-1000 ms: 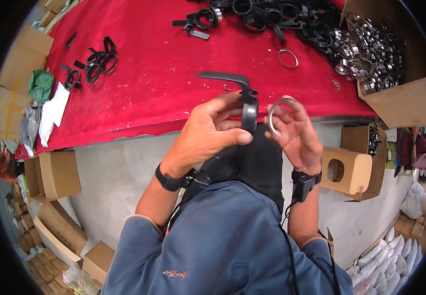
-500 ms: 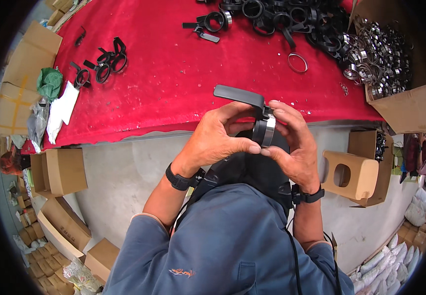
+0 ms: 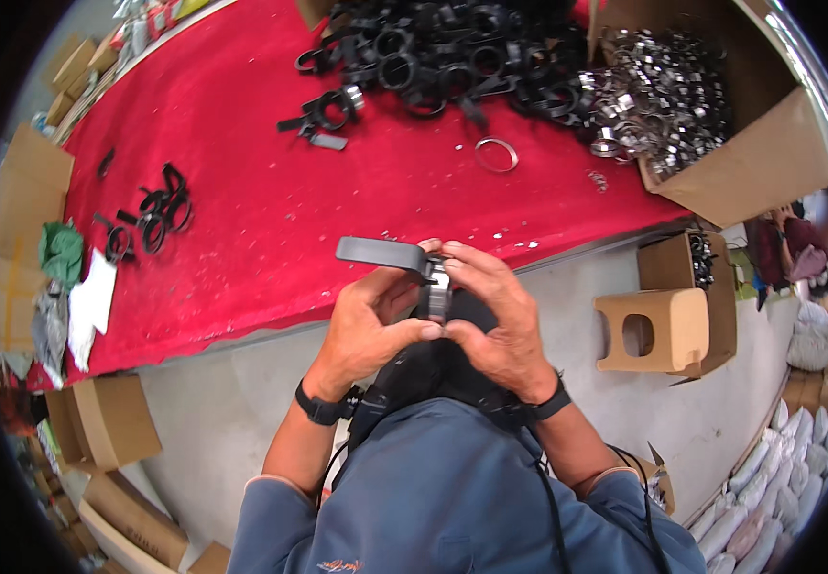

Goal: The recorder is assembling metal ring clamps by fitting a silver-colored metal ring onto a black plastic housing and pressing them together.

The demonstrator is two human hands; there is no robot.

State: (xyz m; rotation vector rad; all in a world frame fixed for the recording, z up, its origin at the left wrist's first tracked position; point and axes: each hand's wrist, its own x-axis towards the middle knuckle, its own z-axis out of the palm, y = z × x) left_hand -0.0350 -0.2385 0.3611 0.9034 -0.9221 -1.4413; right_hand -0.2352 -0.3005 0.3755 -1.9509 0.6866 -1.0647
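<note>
A black plastic ring with a long flat handle is held between my two hands, in front of my body near the table's edge. A shiny metal band sits around the ring, seen almost edge-on. My left hand is closed on the ring's left side, with its thumb low and its fingers behind under the handle. On the other side my right hand pinches the band, fingertips at the top and thumb at the bottom. The ring's opening cannot be seen.
On the red-covered table lie a heap of black rings, a few more rings at left and one loose metal band. A carton of metal bands stands far right. Cardboard boxes stand below the table.
The view has shifted, so the table's contents and both hands appear farther left and lower. Both hands keep hold of the ring, and the band now shows more edge-on.
</note>
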